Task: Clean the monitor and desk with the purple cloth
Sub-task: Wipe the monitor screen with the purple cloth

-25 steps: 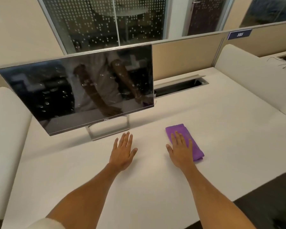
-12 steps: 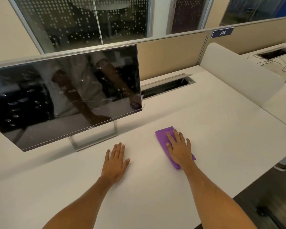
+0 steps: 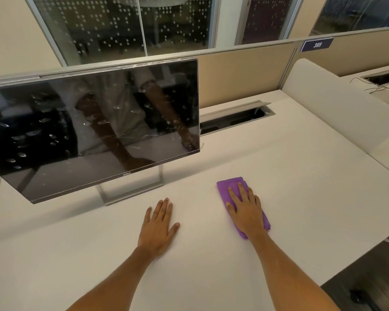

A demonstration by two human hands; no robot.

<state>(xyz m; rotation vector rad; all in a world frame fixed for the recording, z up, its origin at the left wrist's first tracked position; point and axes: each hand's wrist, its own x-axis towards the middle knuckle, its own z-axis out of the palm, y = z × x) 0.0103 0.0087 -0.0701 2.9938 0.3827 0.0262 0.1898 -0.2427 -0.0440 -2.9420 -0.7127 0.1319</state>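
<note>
The white desk (image 3: 301,176) bears the monitor (image 3: 94,124), the purple cloth (image 3: 230,184) and both flat hands.

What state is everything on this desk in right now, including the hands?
Monitor: off, upright on its stand, screen smudged.
Cloth: folded, flat on the desk, under the right hand.
Right hand: flat, fingers straight, pressing the cloth.
Left hand: flat on the desk, holding nothing.
Desk: white.
Cable hatch: lid open.
</note>
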